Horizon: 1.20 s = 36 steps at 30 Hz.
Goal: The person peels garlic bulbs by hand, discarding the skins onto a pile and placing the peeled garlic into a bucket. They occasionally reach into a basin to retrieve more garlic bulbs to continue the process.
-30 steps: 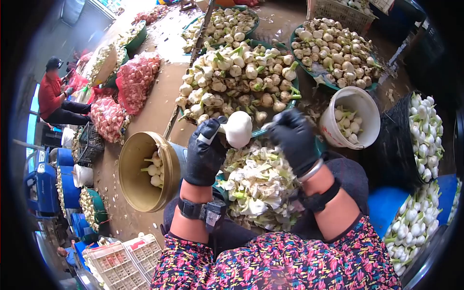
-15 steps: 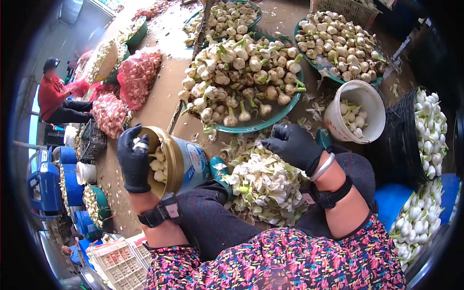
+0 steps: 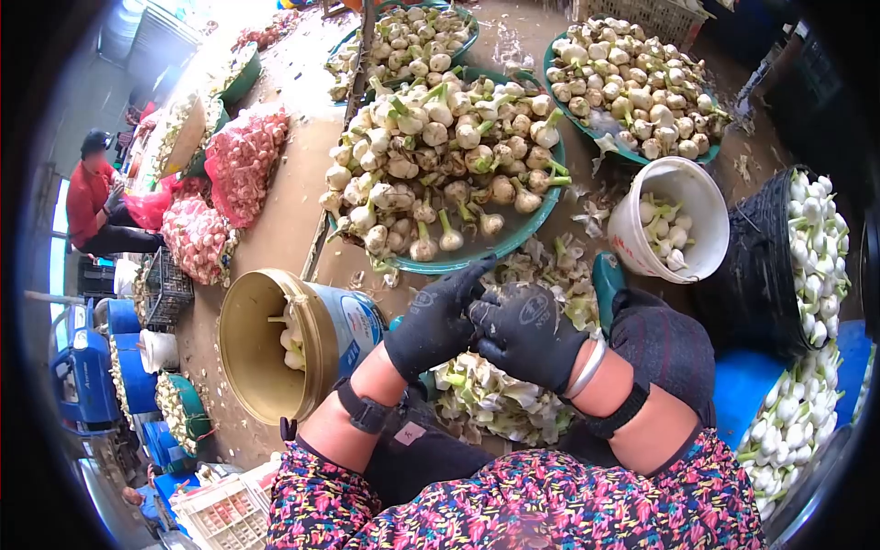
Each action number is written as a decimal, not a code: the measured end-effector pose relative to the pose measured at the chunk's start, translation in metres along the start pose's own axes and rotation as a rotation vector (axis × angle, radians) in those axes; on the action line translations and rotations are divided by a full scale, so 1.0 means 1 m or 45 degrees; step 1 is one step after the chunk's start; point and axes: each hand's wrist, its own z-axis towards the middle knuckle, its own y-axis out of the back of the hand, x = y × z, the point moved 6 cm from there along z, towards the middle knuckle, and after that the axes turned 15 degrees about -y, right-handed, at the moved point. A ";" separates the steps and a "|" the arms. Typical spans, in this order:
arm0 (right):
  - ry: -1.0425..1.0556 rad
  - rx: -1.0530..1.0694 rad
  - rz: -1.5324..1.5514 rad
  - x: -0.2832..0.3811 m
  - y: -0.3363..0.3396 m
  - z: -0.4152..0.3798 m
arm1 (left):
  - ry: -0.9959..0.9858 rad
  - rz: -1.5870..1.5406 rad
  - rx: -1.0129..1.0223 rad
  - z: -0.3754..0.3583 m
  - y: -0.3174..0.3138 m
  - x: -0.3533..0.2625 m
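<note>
My left hand [image 3: 435,316] and my right hand [image 3: 532,332], both in black gloves, meet above a pile of pale garlic peelings [image 3: 500,400]. The fingers of both are curled together, and whatever lies between them is hidden. Beyond them, a wide green basin [image 3: 500,249] holds heaped garlic bulbs [image 3: 431,137] with roots and cut stems. On the left a tipped bucket with a gold rim [image 3: 316,362] has a few peeled bulbs [image 3: 292,341] inside. A white bucket [image 3: 632,229] on the right contains several peeled bulbs [image 3: 667,231].
More garlic basins [image 3: 550,78] stand at the back. Red mesh sacks [image 3: 246,165] lie at the back left, near a person in red [image 3: 87,197]. A black tub [image 3: 747,266] of white bulbs is at the right, a white crate [image 3: 220,513] at the lower left.
My left hand has moved right, from the gold-rimmed bucket's mouth to my right hand. My right hand has shifted slightly left and down. The view has shifted a little.
</note>
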 end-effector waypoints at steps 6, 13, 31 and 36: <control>0.270 -0.277 0.025 0.015 0.011 -0.004 | 0.330 -1.146 -0.214 -0.020 -0.034 0.023; 0.010 0.032 -0.118 0.007 0.002 -0.007 | 0.369 -1.035 -0.058 -0.022 -0.037 0.031; -0.353 -0.092 0.087 -0.040 0.010 0.004 | 0.481 -0.241 -0.339 0.031 0.019 0.237; -0.411 -0.177 0.586 -0.040 0.008 0.015 | 0.175 -0.531 -0.489 0.027 0.039 0.106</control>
